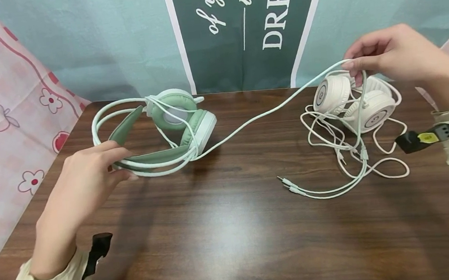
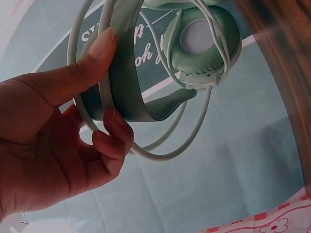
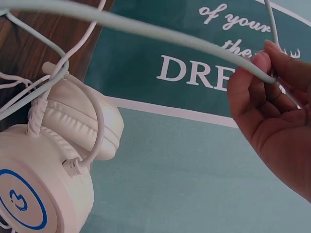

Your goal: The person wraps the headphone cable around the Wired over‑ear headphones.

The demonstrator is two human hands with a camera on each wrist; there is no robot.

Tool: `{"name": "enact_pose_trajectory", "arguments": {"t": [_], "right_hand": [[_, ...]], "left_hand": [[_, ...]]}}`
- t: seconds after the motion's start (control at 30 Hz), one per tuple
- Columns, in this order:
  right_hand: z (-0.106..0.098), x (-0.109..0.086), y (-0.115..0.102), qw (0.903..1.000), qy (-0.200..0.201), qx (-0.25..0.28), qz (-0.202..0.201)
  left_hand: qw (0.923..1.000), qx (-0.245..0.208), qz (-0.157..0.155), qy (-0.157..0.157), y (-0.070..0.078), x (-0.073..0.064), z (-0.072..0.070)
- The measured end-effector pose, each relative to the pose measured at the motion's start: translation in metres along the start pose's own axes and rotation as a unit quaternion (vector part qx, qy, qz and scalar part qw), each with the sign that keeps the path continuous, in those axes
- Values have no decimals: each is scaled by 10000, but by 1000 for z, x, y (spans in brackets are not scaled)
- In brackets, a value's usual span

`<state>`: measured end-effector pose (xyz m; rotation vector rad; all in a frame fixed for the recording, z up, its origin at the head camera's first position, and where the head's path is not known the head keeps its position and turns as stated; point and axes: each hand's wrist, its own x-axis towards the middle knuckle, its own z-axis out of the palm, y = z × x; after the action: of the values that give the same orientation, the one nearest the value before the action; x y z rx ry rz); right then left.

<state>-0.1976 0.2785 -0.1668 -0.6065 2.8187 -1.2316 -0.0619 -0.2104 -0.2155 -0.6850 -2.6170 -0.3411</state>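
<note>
My left hand [image 1: 90, 175] grips the headband of the green headphones [image 1: 173, 109], thumb on one side and fingers on the other in the left wrist view. The green ear cups point right, and loops of the pale cable cross over them. At the right, my right hand [image 1: 391, 54] pinches that pale green cable [image 1: 263, 116] between thumb and fingers. From the pinch the cable hangs down past a splitter [image 1: 364, 152] to two plugs [image 1: 294, 188] on the table. White headphones [image 1: 376, 109] lie just below the right hand, their own cord coiled loosely around them.
The brown wooden table [image 1: 227, 248] ends at a blue cloth backdrop [image 1: 109, 43] with a dark green lettered panel [image 1: 241, 61]. A pink patterned cloth [image 1: 0, 134] hangs along the left side. Black straps [image 1: 97, 251] show at both cuffs.
</note>
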Motion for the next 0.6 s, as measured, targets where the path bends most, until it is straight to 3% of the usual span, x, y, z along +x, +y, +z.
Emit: {"name": "enact_pose_trajectory", "arguments": {"t": [0.23,0.6], "right_hand": [[2,-1,3,9983,218,515,133],[8,8,-6,9931,937,681,199]], "left_hand": [[9997,-124,71,-197,0,1,1],[9922,-497,931,-664,10,13,7]]}}
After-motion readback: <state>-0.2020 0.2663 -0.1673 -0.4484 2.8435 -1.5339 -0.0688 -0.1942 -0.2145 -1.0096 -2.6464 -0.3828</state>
